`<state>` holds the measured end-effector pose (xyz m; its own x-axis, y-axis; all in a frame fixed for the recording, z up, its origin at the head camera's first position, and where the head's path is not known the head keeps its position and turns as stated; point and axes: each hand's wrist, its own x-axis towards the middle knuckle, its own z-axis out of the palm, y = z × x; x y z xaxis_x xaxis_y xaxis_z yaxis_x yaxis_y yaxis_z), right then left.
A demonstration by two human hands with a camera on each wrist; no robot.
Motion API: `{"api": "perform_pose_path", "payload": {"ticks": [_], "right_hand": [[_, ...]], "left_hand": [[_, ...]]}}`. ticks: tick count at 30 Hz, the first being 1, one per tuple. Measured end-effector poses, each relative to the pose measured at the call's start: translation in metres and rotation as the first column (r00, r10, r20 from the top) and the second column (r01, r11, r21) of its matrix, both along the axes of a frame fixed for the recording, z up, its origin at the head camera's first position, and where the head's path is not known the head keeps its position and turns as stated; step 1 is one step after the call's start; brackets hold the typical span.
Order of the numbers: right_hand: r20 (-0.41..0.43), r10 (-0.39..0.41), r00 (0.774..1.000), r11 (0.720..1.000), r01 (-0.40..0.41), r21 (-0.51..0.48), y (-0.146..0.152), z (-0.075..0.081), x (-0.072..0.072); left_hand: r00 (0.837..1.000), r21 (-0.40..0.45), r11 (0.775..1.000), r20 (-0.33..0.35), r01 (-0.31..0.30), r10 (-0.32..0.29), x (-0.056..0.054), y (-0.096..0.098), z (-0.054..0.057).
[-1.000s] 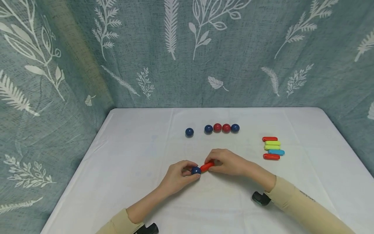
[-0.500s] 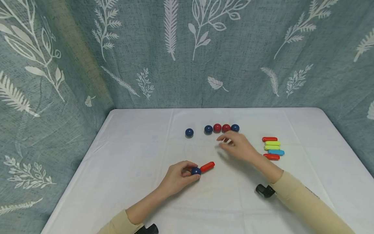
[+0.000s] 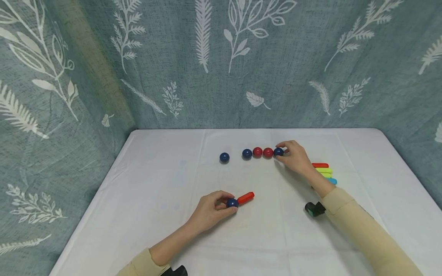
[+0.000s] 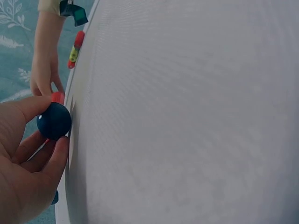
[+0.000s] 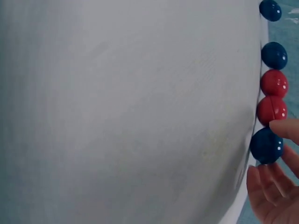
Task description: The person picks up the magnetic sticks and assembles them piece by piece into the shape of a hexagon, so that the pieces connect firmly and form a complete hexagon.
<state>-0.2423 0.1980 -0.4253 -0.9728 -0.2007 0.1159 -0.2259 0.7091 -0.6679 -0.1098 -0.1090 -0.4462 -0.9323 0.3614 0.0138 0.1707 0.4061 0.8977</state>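
My left hand (image 3: 210,209) pinches a dark blue ball (image 3: 232,203) between thumb and fingers, low over the white table. A short red rod (image 3: 246,198) extends from that ball's right side, its far end pointing up and right in the head view. At the back, my right hand (image 3: 295,157) has thumb and fingers around another blue ball (image 3: 278,152), the rightmost of a row. Beside it in the row are two red balls (image 3: 268,153) and a blue ball (image 3: 246,154). The right wrist view shows the thumb on the gripped ball (image 5: 266,145), next to a red one.
A lone blue ball (image 3: 224,158) sits left of the row. Right of the right hand lie a red rod (image 3: 320,165), yellow-green rods (image 3: 325,171) and a blue rod (image 3: 332,181), partly hidden by the forearm. A patterned curtain (image 3: 214,99) hangs behind the table (image 3: 155,172).
My right hand has let go of the red rod and moved back and right to the rightmost blue ball in the row, taking hold of it. My left hand stays on its ball.
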Motion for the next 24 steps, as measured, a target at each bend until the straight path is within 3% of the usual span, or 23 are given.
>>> {"api": "perform_pose_path", "payload": {"ticks": [8, 16, 20, 24], "right_hand": [[0.033, 0.021, 0.999, 0.999, -0.023, 0.034, 0.003, -0.003, 0.005], [0.071, 0.071, 0.995, 0.997, -0.073, 0.029, 0.003, -0.005, 0.025], [0.092, 0.137, 0.986, 0.990, -0.138, 0.000, -0.001, -0.005, 0.037], [0.134, 0.244, 0.961, 0.970, -0.239, -0.052, -0.007, -0.006, 0.047]], "left_hand": [[1.000, -0.005, 1.000, -0.007, 0.003, -0.003, 0.000, 0.000, -0.002], [1.000, -0.004, 1.000, -0.009, -0.006, 0.006, 0.000, -0.001, -0.002], [1.000, -0.003, 1.000, -0.009, -0.006, 0.006, 0.000, 0.000, -0.002], [1.000, -0.002, 1.000, -0.009, -0.006, 0.006, 0.000, 0.000, -0.002]]}}
